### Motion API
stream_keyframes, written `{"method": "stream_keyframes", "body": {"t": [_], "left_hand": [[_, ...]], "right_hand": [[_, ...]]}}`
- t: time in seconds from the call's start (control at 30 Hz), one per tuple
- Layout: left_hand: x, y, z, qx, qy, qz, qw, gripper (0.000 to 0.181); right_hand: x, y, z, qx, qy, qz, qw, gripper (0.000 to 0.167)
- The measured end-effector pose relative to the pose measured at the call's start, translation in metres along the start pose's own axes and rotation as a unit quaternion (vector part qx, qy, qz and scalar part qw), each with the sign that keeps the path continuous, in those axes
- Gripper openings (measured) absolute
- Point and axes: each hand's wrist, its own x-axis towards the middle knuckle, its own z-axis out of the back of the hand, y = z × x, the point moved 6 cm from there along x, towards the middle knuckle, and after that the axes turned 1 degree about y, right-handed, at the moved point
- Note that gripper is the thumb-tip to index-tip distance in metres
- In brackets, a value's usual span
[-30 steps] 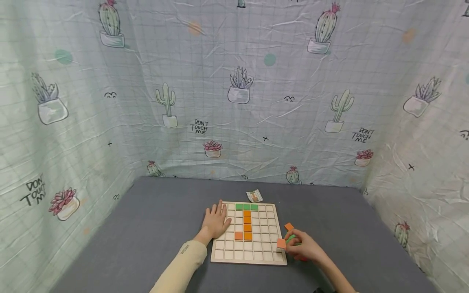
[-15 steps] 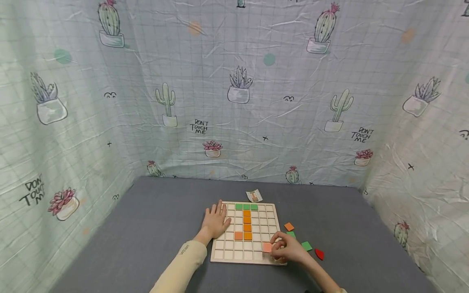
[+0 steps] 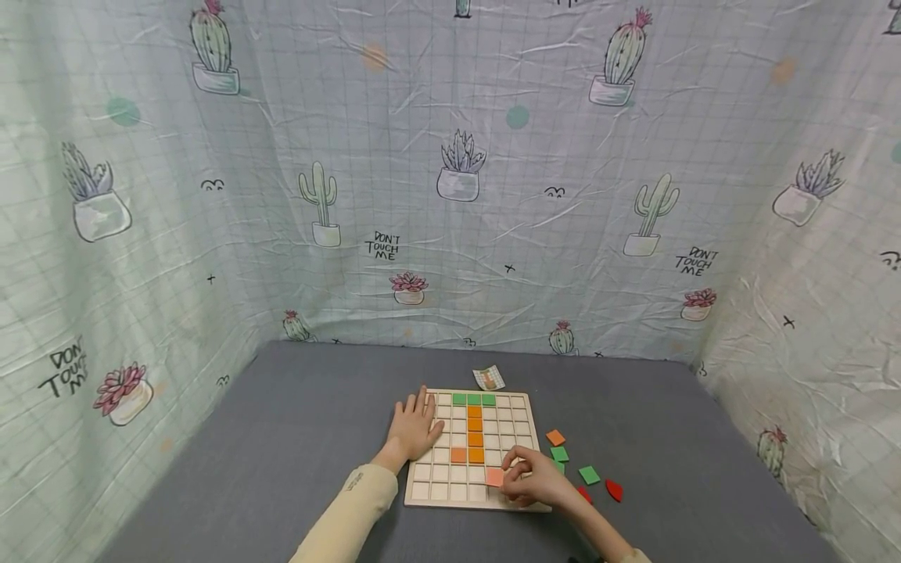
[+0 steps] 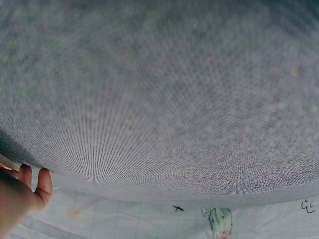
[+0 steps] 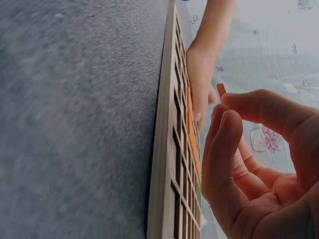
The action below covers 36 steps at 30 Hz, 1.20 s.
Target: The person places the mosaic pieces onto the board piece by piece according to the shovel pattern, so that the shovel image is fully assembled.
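Observation:
A pale wooden grid board [image 3: 408, 501] lies on the grey table. My left hand [image 3: 413, 428] rests on its left edge, fingers spread and straight. Between thumb and fingertips, my right hand [image 3: 538, 478] pinches a light orange square tile [image 3: 494, 476]. In the right wrist view that tile [image 5: 221, 89] shows edge-on, held above the board. Green tiles [image 3: 474, 399] form a short row at the board's far side. Below them runs a column of orange tiles [image 3: 475, 439], with a lighter orange tile [image 3: 459, 454] left of its near end.
Right of the board lie a loose orange tile [image 3: 555, 437], several green tiles [image 3: 589, 475] and red pieces [image 3: 614, 490], one partly behind the right wrist. A small printed card [image 3: 489, 378] lies past the far edge. A cactus-print curtain [image 3: 457, 258] surrounds the table.
My right hand has moved left from beside the loose pieces to over the board, carrying the light orange tile. The loose pieces have come into view. My left hand has stayed still.

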Motion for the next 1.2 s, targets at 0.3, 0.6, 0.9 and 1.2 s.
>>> {"method": "stream_keyframes", "body": {"t": [0.3,0.6,0.9,1.2], "left_hand": [[0.001,-0.001,-0.004,0.004,0.009,0.004,0.9999,0.059],[0.0,0.0,-0.003,-0.003,0.016,0.01,0.9998,0.06],[0.0,0.0,0.001,-0.003,0.007,0.0,1.0,0.059],[0.0,0.0,0.001,-0.006,0.015,0.004,0.9999,0.059]], "right_hand": [[0.007,0.003,-0.008,0.021,0.004,-0.015,0.9997,0.027],[0.02,-0.001,-0.012,-0.015,-0.023,-0.02,0.9994,0.026],[0.025,0.0,-0.017,-0.052,-0.06,-0.006,0.9968,0.027],[0.027,-0.004,-0.018,-0.049,-0.076,-0.015,0.9958,0.026]]}}
